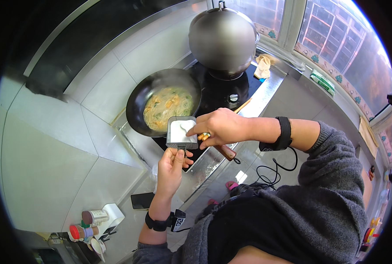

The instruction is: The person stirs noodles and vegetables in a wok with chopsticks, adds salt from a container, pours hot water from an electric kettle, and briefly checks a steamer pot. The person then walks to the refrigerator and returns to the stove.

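Observation:
My left hand (174, 168) grips the short handle of a grey translucent seasoning box (182, 145), which holds white powder (177, 132). A small spoon (183, 126) appears to rest in the powder. My right hand (220, 127) is at the box's right side, its fingers around a pair of wooden chopsticks (244, 105). One of its fingertips reaches over the box's rim to the spoon; whether it pinches it I cannot tell. Just beyond the box, a black wok (136, 99) holds steaming noodle soup (168, 107) with greens and yellow-orange pieces. The wok's wooden handle (227, 152) shows beneath my right hand.
A large lidded pot (222, 36) stands on the far side of the black cooktop (212, 92), near a control knob (233, 98). A cloth (263, 66) lies beside it. Seasoning jars (95, 216), a white rack (113, 216) and a phone (142, 201) sit at lower left. A black cable (277, 171) hangs below my right wrist.

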A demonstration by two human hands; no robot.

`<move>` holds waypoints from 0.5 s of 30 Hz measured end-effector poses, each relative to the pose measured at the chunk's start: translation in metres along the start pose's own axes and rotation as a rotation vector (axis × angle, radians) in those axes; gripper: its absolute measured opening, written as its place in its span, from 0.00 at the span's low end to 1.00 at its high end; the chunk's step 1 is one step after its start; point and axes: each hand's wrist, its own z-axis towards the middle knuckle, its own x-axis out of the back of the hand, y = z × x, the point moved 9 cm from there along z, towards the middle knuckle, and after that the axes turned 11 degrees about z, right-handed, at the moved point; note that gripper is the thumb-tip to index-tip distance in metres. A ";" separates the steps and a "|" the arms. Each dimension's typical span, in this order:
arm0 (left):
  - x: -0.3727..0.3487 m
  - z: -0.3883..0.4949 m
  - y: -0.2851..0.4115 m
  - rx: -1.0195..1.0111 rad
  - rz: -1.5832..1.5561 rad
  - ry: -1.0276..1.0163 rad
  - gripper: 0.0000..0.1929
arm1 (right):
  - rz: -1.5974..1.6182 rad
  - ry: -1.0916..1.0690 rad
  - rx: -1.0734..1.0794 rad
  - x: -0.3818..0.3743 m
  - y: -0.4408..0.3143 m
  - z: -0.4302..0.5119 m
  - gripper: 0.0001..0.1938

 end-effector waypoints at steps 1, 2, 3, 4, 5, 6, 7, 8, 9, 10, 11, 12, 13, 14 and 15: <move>-0.002 0.002 0.001 0.005 0.017 -0.004 0.12 | -0.004 -0.033 -0.019 0.000 0.002 -0.001 0.19; -0.004 0.004 0.003 -0.007 0.015 -0.019 0.11 | -0.001 -0.058 -0.023 0.000 0.002 -0.002 0.18; -0.006 0.004 0.004 -0.010 0.016 -0.030 0.11 | -0.002 -0.108 -0.061 -0.002 0.005 -0.003 0.18; -0.007 0.004 0.004 -0.005 0.016 -0.037 0.11 | 0.024 -0.101 -0.037 0.004 0.002 -0.004 0.17; -0.008 0.004 0.006 -0.017 0.012 -0.050 0.11 | 0.034 -0.119 -0.016 0.007 0.001 -0.004 0.16; -0.009 0.003 0.007 -0.023 0.008 -0.061 0.11 | 0.044 -0.138 0.006 0.011 -0.001 -0.003 0.16; -0.009 0.002 0.007 -0.019 0.004 -0.070 0.11 | 0.050 -0.158 0.016 0.013 -0.002 -0.003 0.15; -0.011 0.002 0.007 -0.022 0.000 -0.084 0.11 | 0.066 -0.188 0.053 0.013 -0.005 -0.002 0.15; -0.012 0.002 0.007 -0.021 -0.001 -0.097 0.10 | 0.017 -0.231 0.061 0.009 -0.007 -0.002 0.15; -0.013 0.002 0.007 -0.015 -0.002 -0.107 0.10 | -0.033 -0.274 0.069 0.004 -0.008 -0.001 0.14; -0.014 0.002 0.007 -0.018 0.003 -0.114 0.10 | -0.083 -0.317 0.077 -0.001 -0.009 -0.001 0.14; -0.014 0.003 0.007 -0.018 0.010 -0.118 0.10 | -0.108 -0.371 0.063 -0.007 -0.008 0.000 0.11; -0.014 0.003 0.006 -0.012 0.024 -0.117 0.10 | -0.100 -0.369 0.060 -0.007 -0.007 0.002 0.10; -0.014 0.003 0.007 -0.018 0.009 -0.127 0.10 | -0.091 -0.368 0.060 -0.008 -0.007 0.003 0.09; -0.015 0.003 0.006 -0.018 -0.001 -0.131 0.10 | -0.084 -0.371 0.061 -0.008 -0.006 0.005 0.08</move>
